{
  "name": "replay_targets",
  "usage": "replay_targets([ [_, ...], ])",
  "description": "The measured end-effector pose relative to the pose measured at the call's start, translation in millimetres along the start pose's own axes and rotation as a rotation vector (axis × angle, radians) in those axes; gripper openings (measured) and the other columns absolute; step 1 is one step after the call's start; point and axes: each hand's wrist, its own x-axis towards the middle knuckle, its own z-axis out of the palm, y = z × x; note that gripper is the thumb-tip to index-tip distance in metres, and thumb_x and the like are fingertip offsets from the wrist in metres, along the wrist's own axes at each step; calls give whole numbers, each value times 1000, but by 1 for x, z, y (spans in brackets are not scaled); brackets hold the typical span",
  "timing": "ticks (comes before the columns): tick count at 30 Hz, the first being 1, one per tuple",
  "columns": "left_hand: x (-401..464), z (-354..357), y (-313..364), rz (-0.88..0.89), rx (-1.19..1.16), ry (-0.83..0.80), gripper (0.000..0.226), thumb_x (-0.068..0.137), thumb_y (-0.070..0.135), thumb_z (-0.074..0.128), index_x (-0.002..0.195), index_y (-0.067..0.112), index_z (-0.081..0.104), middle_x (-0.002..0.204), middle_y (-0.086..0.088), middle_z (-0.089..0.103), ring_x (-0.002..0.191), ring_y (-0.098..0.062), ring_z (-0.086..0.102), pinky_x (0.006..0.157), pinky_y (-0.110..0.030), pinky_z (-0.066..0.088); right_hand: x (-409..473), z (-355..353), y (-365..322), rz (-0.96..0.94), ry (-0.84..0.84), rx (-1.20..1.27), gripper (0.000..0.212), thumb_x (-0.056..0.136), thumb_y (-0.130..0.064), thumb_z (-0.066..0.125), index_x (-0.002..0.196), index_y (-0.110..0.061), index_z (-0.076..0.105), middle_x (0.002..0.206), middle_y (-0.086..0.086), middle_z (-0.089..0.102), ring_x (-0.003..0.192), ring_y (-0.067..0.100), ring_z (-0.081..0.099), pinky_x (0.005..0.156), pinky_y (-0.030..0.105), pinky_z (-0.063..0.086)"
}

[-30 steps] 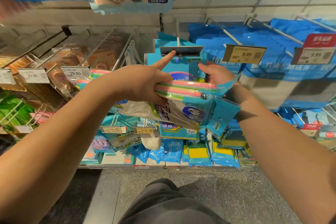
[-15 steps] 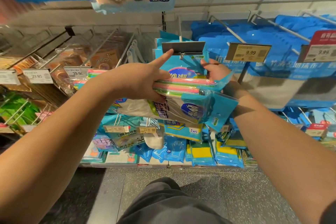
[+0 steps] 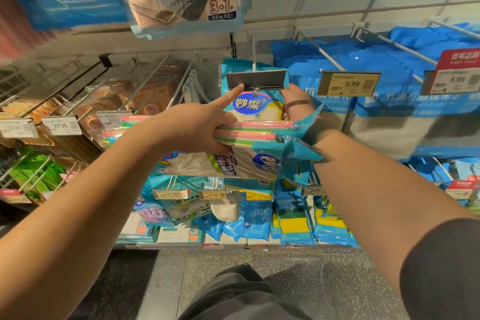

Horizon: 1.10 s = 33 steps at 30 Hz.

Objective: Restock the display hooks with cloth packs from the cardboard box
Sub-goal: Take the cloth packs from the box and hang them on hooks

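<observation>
Both hands raised — left hand gripping, right hand curled.

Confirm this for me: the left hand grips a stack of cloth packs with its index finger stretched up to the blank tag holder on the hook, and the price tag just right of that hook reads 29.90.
One detail is off. The head view shows the price tag right of the hook reading 9.99, not 29.90. The rest holds: the left hand grips the stack of cloth packs, index finger reaching up to the blank tag holder.

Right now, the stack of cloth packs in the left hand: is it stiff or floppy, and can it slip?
Probably floppy: the stack of cloth packs sags past the left hand, its blue header flaps drooping. The glossy wrap looks slippery, so packs may slide apart. Likely light, since one hand holds it.
</observation>
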Motion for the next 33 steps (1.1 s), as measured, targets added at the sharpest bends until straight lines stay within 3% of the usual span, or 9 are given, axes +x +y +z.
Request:
replay_targets([
  [4, -2, 2, 0, 2, -66, 11, 57, 85, 49, 73, 135, 43, 48, 163, 29, -14, 96, -14, 64, 81, -38, 52, -25, -18, 2, -16, -146, 94, 18, 102, -24, 52, 114, -12, 59, 81, -5, 66, 60, 0, 66, 52, 13, 49],
  [9, -7, 12, 3, 17, -143, 24, 35, 83, 40, 77, 113, 35, 61, 163, 27, -17, 99, -19, 65, 84, -40, 53, -48, -61, 19, -2, -112, 245, 23, 101, -15, 54, 121, -7, 61, 102, -2, 72, 93, 6, 69, 85, 22, 55],
  [13, -17, 35, -3, 75, -396, 98, 39, 82, 27, 81, 113, 39, 63, 157, 33, -4, 130, -6, 51, 99, -34, 48, -80, -104, 45, 7, 28, 361, 8, 100, -15, 55, 97, -16, 62, 87, -4, 70, 79, 5, 68, 77, 21, 51],
  [17, -25, 77, -11, 68, -779, 162, 47, 74, 31, 89, 117, 26, 70, 164, 13, 21, 141, 16, 25, 114, -28, 36, -123, -116, 68, 67, 22, 541, 32, 93, -46, 59, 80, -18, 63, 79, 1, 64, 75, 15, 63, 79, 31, 48],
  [20, -32, 114, -5, -33, -1240, 123, 79, 54, 56, 94, 116, 14, 70, 134, -14, 64, 113, -21, 65, 98, -42, 53, -151, -101, 73, 26, -159, 643, 68, 56, -74, 77, 94, -17, 70, 106, 8, 68, 101, 22, 64, 85, 31, 51],
  [22, -38, 131, 1, -94, -1390, 85, 81, 48, 53, 96, 109, 8, 68, 114, -24, 70, 95, -30, 67, 92, -52, 53, -163, -87, 71, -5, -256, 632, 92, 52, -73, 80, 119, -13, 61, 123, 9, 67, 113, 21, 64, 91, 31, 54],
  [26, -47, 147, 16, -105, -1497, 109, 81, 43, 53, 98, 105, 11, 67, 100, -16, 76, 83, -26, 71, 76, -39, 60, -169, -62, 69, 37, -169, 574, 42, 86, -35, 70, 120, -12, 60, 120, 5, 70, 117, 23, 63, 109, 44, 44],
  [28, -53, 151, 19, -115, -1535, 140, 82, 38, 56, 97, 101, 13, 65, 88, -6, 77, 72, -15, 73, 63, -27, 59, -168, -54, 66, 63, -106, 560, 16, 100, -20, 55, 113, -14, 62, 109, 3, 74, 105, 22, 69, 93, 39, 55],
  [33, -66, 159, 23, -182, -1388, 199, 68, 68, 58, 83, 106, 6, 61, 72, 13, 72, 59, 4, 61, 55, -11, 47, -162, -41, 63, 119, 13, 612, 12, 100, -18, 55, 108, -16, 64, 101, 5, 75, 89, 22, 72, 82, 41, 56],
])
